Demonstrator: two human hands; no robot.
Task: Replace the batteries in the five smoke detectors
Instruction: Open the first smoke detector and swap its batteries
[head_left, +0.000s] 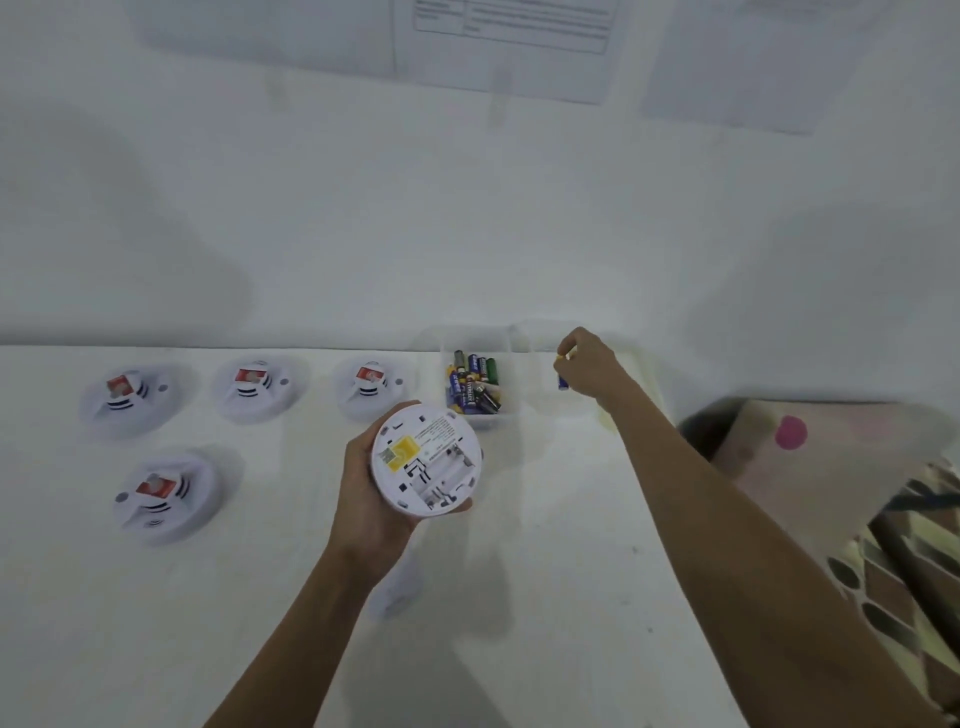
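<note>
Here the left hand (371, 499) grips a round white plastic smoke detector (427, 460), bay empty; the right hand (589, 366) pinches a blue battery (562, 379), probably discarding it next.

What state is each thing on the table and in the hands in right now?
Held detector: back up, battery bay open and empty, in left hand.
Four detectors: lying on table, untouched.
Battery bin: holds batteries.
Battery: pinched in right hand.
</note>
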